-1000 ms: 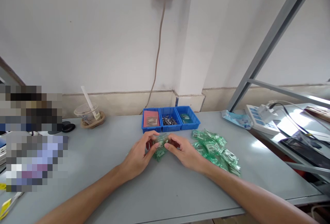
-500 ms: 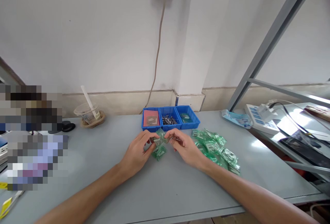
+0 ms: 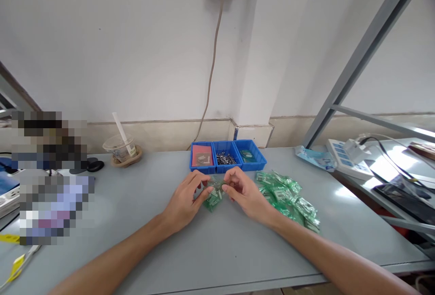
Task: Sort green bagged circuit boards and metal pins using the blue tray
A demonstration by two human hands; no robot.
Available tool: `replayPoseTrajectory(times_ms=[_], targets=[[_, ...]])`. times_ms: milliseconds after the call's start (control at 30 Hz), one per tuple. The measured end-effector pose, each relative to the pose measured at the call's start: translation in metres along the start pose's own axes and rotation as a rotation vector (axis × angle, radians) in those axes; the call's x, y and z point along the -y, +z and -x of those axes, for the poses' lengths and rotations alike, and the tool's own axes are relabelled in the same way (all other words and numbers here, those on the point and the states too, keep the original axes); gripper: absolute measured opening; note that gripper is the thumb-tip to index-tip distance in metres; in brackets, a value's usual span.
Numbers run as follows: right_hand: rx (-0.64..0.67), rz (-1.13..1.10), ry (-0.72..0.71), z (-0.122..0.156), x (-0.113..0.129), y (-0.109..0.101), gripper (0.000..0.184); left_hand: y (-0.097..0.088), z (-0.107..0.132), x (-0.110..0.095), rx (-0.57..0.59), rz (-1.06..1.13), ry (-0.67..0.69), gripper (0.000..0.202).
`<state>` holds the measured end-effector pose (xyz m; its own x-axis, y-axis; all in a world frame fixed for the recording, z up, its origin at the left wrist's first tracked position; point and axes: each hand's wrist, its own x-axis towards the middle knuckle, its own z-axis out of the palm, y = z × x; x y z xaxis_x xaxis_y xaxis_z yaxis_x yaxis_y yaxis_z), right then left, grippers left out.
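Note:
Between my two hands is a small green plastic bag (image 3: 214,198) with pale labels or parts showing through it. My left hand (image 3: 186,195) pinches its left edge between thumb and fingers. On the other side, my right hand (image 3: 244,193) is closed on the bag's upper right edge. Whether a second bag lies beneath is unclear. Just behind the hands stand three joined blue bins: the left bin (image 3: 192,157) holds a red card and a small clear packet, the middle bin (image 3: 226,169) many small metal pieces, the right bin (image 3: 260,161) some green bags.
A pile of filled green bags (image 3: 288,197) lies right of my right hand. Farther right are a blue-white packet (image 3: 316,159) and a power strip (image 3: 346,159). At the back left, a plastic cup with a straw (image 3: 118,147) sits on a brown holder. A grey table (image 3: 210,258) carries everything.
The view has shifted slightly, moving the scene a little right. My hands have lowered the bag slightly, and it now overlaps where the lower green bag showed.

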<state>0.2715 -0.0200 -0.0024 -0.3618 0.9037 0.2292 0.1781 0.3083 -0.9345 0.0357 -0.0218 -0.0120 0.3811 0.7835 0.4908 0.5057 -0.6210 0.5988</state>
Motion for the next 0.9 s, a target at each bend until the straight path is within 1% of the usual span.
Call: replayPoseTrajectory(times_ms=[67, 200, 267, 367, 467, 600, 700, 767, 900], targets=[[-0.017, -0.02, -0.014, -0.0007, 0.0006, -0.0012, 0.017, -0.001, -0.0001, -0.0003, -0.007, 0.026, 0.002, 0.027], [-0.01, 0.005, -0.013, -0.0028, 0.0036, -0.0048, 0.017, -0.0033, -0.0014, -0.0014, 0.006, -0.014, 0.163, 0.038], [0.02, 0.015, -0.004, -0.0038, 0.0044, -0.0054, 0.02, -0.003, -0.0021, -0.0007, -0.025, -0.071, 0.212, 0.039], [0.056, 0.012, 0.022, -0.0041, 0.0042, -0.0046, 0.024, -0.0018, -0.0027, 0.0019, -0.089, -0.153, 0.19, 0.026], [0.069, 0.023, 0.038, -0.003, 0.0034, -0.0036, 0.029, -0.0022, -0.0032, 0.0037, -0.09, -0.179, 0.158, 0.014], [0.08, 0.041, 0.005, -0.0016, 0.0028, -0.0039, 0.032, -0.0043, -0.0042, 0.0033, -0.063, -0.145, 0.158, 0.014], [0.039, 0.121, -0.044, -0.0014, 0.003, -0.0045, 0.03, -0.0042, -0.0043, 0.0019, -0.008, -0.093, 0.148, 0.017], [0.01, 0.166, -0.065, -0.0017, 0.0039, -0.0047, 0.031, -0.0039, -0.0039, 0.0004, 0.022, -0.063, 0.121, 0.021], [0.003, 0.214, -0.086, -0.0029, 0.006, -0.0045, 0.033, -0.0053, -0.003, -0.0036, 0.065, -0.005, 0.036, 0.023]])
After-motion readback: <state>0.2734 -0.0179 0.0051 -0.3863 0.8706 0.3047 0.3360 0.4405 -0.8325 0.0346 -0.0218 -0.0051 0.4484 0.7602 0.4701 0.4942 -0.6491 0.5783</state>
